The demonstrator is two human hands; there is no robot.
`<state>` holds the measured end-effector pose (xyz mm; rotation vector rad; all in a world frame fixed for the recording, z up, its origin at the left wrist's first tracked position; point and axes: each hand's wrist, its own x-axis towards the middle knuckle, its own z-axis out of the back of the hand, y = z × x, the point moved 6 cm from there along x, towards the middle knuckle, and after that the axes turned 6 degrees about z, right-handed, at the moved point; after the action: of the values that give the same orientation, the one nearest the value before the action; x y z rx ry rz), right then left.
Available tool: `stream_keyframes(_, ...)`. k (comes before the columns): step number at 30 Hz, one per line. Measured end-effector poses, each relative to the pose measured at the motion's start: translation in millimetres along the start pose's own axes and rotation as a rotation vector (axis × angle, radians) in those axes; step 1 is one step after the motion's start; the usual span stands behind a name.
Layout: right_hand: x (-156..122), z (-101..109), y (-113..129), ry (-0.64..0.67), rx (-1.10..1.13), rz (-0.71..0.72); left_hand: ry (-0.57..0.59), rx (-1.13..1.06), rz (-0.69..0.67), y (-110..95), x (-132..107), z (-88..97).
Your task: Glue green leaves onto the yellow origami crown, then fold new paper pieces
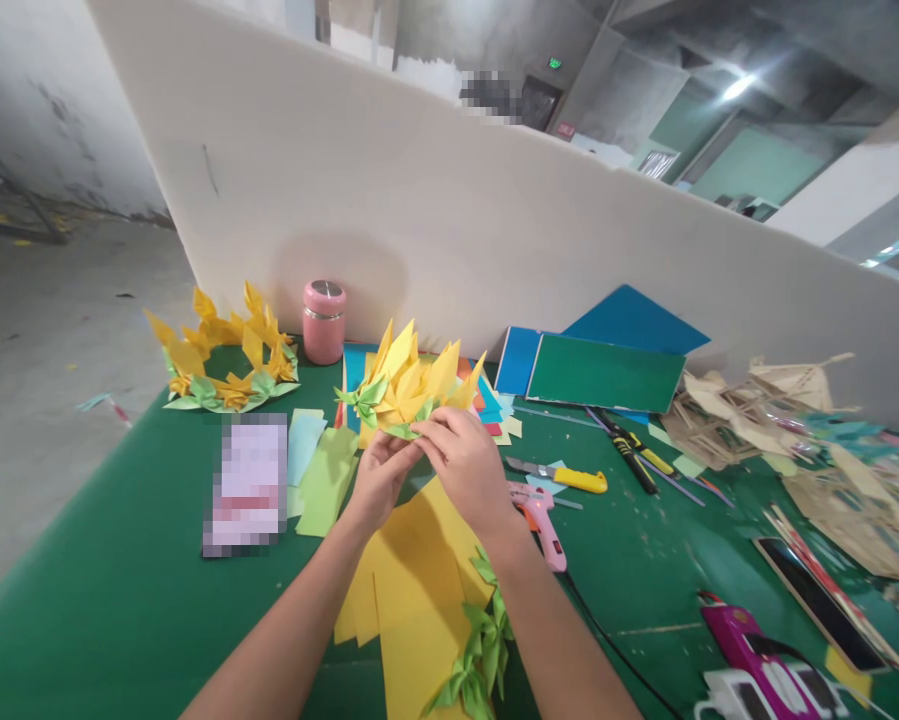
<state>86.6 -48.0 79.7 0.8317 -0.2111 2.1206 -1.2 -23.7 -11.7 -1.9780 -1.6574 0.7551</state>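
In the middle of the head view, a folded-paper crown (406, 378) with pointed yellow petals and green leaves is between my hands. My left hand (380, 478) pinches its near green edge from the left. From the right, my right hand (460, 458) closes its fingers on the same green leaf edge; the fingertips nearly meet. Yellow paper sheets (411, 560) lie below my wrists. Green folded-paper leaves (475, 650) rest on them, partly behind my right forearm. A pink glue gun (545, 528) lies just right of my right wrist.
Left are another paper crown (252, 345), a pink flask (324, 325) and green paper strips (325, 480). Right are a yellow cutter knife (580, 480), pliers (629, 455), a green board (606, 372), a phone (816, 600) and a power strip (734, 695). A pale partition (449, 200) stands behind.
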Motion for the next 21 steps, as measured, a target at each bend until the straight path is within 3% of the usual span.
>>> stream_keyframes(10,1,5,1,0.036,0.025,0.089,-0.072,-0.013,-0.023,5,5,7.2)
stream_keyframes(21,13,5,-12,0.153,0.004,0.091,-0.067,0.006,-0.046,5,6,10.3)
